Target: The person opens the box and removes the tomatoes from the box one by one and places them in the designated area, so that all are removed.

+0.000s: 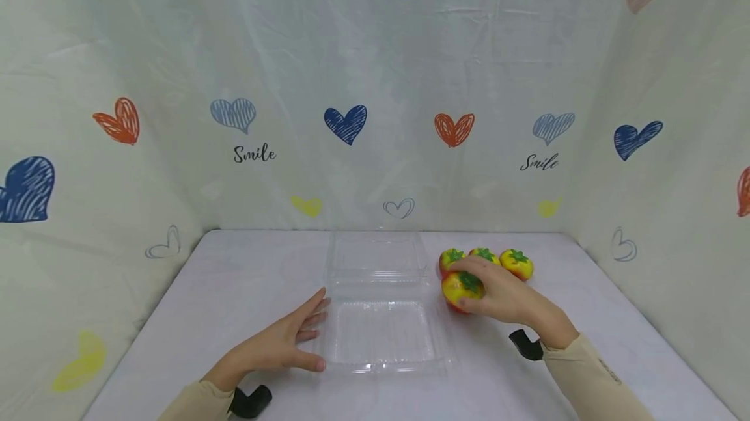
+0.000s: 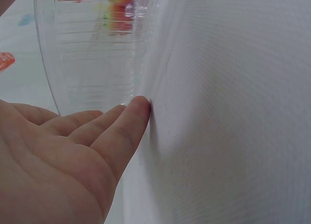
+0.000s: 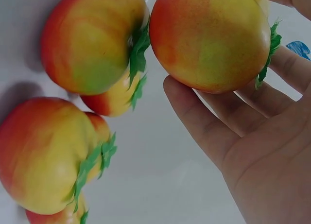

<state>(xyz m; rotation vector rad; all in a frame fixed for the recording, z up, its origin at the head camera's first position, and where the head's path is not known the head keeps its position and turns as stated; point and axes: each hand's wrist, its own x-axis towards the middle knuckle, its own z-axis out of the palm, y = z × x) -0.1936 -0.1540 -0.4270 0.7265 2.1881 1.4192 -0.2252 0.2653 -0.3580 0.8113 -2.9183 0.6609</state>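
Yellow-red and green-capped, a toy tomato (image 1: 461, 288) sits in the curled fingers of the right hand (image 1: 498, 294), just right of the clear plastic clamshell box (image 1: 381, 333) and touching the front of three more toy tomatoes (image 1: 484, 259) clustered behind it. Flat and straight-fingered, the left hand (image 1: 287, 341) rests on the white table (image 1: 234, 284) with fingertips (image 2: 138, 107) against the box's left edge, its lid lying open toward the heart-printed backdrop (image 1: 346, 123). Bare tabletop spreads left of that hand and along the near edge.
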